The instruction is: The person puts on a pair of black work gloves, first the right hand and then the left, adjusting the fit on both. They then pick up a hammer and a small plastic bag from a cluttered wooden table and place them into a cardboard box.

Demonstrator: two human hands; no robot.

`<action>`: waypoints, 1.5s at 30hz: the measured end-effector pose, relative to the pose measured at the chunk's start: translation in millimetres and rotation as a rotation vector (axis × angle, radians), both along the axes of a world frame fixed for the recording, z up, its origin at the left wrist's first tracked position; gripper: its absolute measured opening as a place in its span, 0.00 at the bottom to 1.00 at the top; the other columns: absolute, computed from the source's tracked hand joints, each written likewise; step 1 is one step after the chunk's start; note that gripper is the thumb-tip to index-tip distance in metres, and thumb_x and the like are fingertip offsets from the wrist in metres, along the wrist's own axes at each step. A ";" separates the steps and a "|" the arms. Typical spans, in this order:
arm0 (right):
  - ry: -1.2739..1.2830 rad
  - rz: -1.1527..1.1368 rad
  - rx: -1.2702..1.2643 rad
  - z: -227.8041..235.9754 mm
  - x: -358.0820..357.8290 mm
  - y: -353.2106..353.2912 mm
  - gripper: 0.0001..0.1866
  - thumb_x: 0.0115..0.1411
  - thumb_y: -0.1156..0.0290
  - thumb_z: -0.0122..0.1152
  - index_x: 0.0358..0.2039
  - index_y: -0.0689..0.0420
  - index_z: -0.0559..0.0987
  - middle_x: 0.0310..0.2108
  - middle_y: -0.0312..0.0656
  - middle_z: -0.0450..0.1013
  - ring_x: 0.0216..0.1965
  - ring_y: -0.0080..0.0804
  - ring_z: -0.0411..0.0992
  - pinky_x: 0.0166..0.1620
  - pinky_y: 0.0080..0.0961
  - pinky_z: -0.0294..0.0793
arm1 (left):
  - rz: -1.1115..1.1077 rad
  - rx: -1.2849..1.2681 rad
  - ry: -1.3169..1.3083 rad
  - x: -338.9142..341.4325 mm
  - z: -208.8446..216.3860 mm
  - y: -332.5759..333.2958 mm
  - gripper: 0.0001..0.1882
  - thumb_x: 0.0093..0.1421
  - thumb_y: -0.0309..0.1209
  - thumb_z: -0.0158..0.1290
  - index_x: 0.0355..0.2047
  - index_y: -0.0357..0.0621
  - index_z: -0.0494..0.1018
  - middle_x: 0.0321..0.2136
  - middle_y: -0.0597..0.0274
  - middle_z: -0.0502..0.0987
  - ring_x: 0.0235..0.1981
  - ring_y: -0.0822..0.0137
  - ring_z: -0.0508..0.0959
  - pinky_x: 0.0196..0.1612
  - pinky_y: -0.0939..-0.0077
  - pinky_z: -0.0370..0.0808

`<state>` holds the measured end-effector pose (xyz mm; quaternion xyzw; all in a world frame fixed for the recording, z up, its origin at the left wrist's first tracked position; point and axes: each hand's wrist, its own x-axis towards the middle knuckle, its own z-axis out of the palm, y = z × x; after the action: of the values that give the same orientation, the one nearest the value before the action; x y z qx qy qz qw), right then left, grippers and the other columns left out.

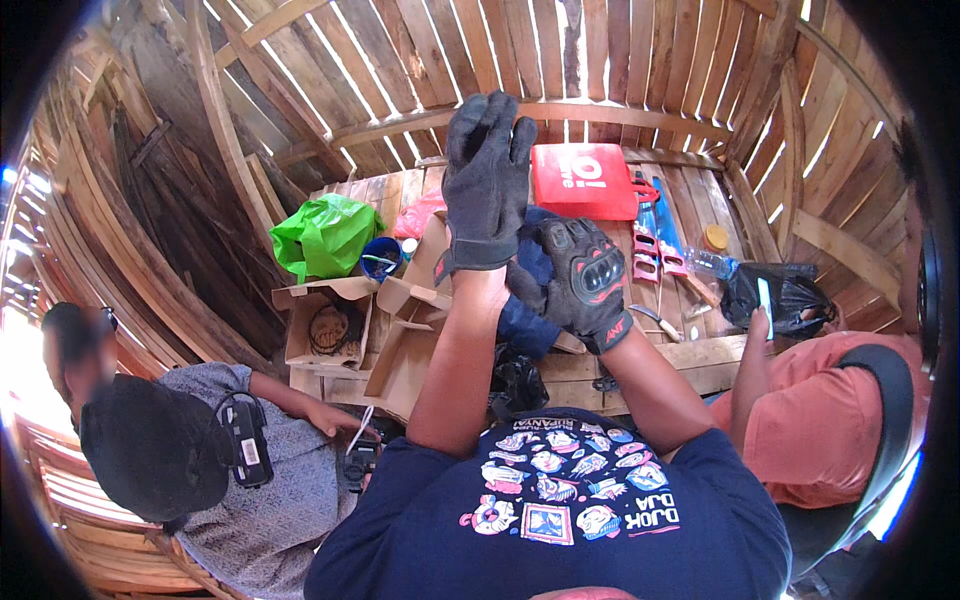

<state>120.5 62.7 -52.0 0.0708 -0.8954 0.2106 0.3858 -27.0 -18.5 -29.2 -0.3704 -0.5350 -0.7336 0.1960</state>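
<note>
Both my hands wear black work gloves. My left hand (487,185) is raised above the table, its gloved fingers stretched upward and nothing in them. Lower and to its right is my right hand (588,282), back turned up, with a hard knuckle guard and red trim on its glove. Its fingers look curled, and what they may hold is hidden. Dark blue cloth (527,330) lies beneath and beside the right hand, close to my left wrist. Just left of my left forearm stands an open cardboard box (400,375).
On the wooden table (700,355) are a green bag (325,235), a blue cup (381,260), a red bag (575,185), a curved blade with a handle (655,322), a clear bottle (710,262) and a black plastic bag (775,295). People sit close on my left (250,400) and right (830,420).
</note>
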 end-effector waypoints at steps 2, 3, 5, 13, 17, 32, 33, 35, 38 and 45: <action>0.016 -0.019 0.017 -7.1 -6.2 0.9 0.26 0.57 0.50 0.71 0.49 0.56 0.81 0.41 0.48 0.80 0.43 0.52 0.78 0.49 0.46 0.77 | 0.153 -0.098 0.011 -0.1 -7.8 -2.2 0.28 0.70 0.21 0.57 0.69 0.43 0.65 0.63 0.56 0.72 0.62 0.61 0.76 0.67 0.66 0.74; 0.031 -0.011 0.024 -8.2 -10.2 -2.9 0.26 0.57 0.50 0.71 0.48 0.56 0.82 0.41 0.48 0.80 0.43 0.52 0.78 0.49 0.46 0.77 | 0.072 0.078 -0.089 -5.4 -11.5 -7.0 0.27 0.70 0.21 0.57 0.68 0.43 0.65 0.63 0.57 0.72 0.62 0.61 0.76 0.67 0.66 0.74; 0.014 0.010 0.029 -0.6 -7.8 -3.2 0.24 0.57 0.52 0.70 0.47 0.56 0.82 0.41 0.49 0.80 0.43 0.53 0.78 0.48 0.47 0.77 | -0.126 0.435 -0.291 -20.5 -23.2 -3.0 0.25 0.71 0.22 0.57 0.66 0.44 0.67 0.62 0.59 0.72 0.61 0.62 0.76 0.67 0.66 0.74; -0.053 -0.110 -0.153 -4.7 -27.6 5.5 0.14 0.58 0.61 0.66 0.39 0.56 0.83 0.35 0.53 0.80 0.41 0.57 0.79 0.43 0.49 0.77 | 0.212 0.213 -0.132 30.3 -26.5 13.2 0.23 0.72 0.25 0.55 0.67 0.43 0.68 0.60 0.61 0.74 0.55 0.68 0.78 0.59 0.73 0.76; -0.201 -0.083 -0.145 -12.7 -29.4 8.7 0.15 0.59 0.61 0.64 0.42 0.55 0.84 0.38 0.53 0.81 0.43 0.56 0.79 0.44 0.48 0.78 | 0.215 0.009 -0.083 68.4 -37.4 -5.0 0.22 0.74 0.26 0.52 0.67 0.40 0.67 0.60 0.58 0.74 0.57 0.65 0.77 0.61 0.70 0.74; -0.034 -0.111 -0.094 -33.1 -10.8 6.4 0.14 0.57 0.61 0.65 0.41 0.54 0.83 0.36 0.51 0.81 0.40 0.56 0.79 0.42 0.50 0.77 | -0.521 0.066 -0.374 68.0 -41.6 -9.6 0.29 0.77 0.35 0.47 0.74 0.37 0.60 0.67 0.54 0.71 0.65 0.63 0.74 0.68 0.68 0.68; -0.070 -0.131 -0.101 -39.2 -10.6 7.2 0.14 0.57 0.62 0.65 0.41 0.54 0.82 0.36 0.51 0.80 0.40 0.56 0.79 0.42 0.50 0.77 | -0.568 0.094 -0.380 66.6 -45.2 -8.7 0.30 0.77 0.35 0.47 0.74 0.37 0.59 0.67 0.54 0.71 0.65 0.63 0.74 0.68 0.69 0.67; -0.140 -0.169 -0.115 -49.7 -10.0 9.9 0.13 0.57 0.62 0.65 0.40 0.54 0.82 0.35 0.51 0.80 0.39 0.56 0.78 0.41 0.51 0.77 | -0.564 0.084 -0.350 62.6 -47.2 -6.5 0.29 0.76 0.35 0.48 0.74 0.38 0.60 0.68 0.54 0.71 0.65 0.63 0.74 0.68 0.68 0.68; -0.212 -0.171 -0.106 -43.7 -6.6 8.6 0.13 0.57 0.62 0.65 0.40 0.54 0.82 0.35 0.51 0.80 0.39 0.56 0.78 0.41 0.50 0.77 | -0.524 0.071 -0.377 62.9 -47.2 -5.7 0.29 0.76 0.34 0.47 0.74 0.39 0.60 0.68 0.53 0.70 0.66 0.61 0.74 0.69 0.66 0.67; -0.195 -0.153 -0.105 -60.0 -10.8 10.5 0.13 0.56 0.61 0.65 0.39 0.53 0.83 0.35 0.50 0.80 0.39 0.54 0.79 0.42 0.50 0.77 | -0.512 0.264 -0.507 54.3 -50.4 10.7 0.27 0.76 0.32 0.47 0.72 0.38 0.62 0.68 0.50 0.70 0.67 0.57 0.73 0.70 0.62 0.69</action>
<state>109.7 73.2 -112.0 -0.0386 -0.9192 0.2330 0.3152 27.3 -7.8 -79.6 -0.2704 -0.3576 -0.8897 -0.0861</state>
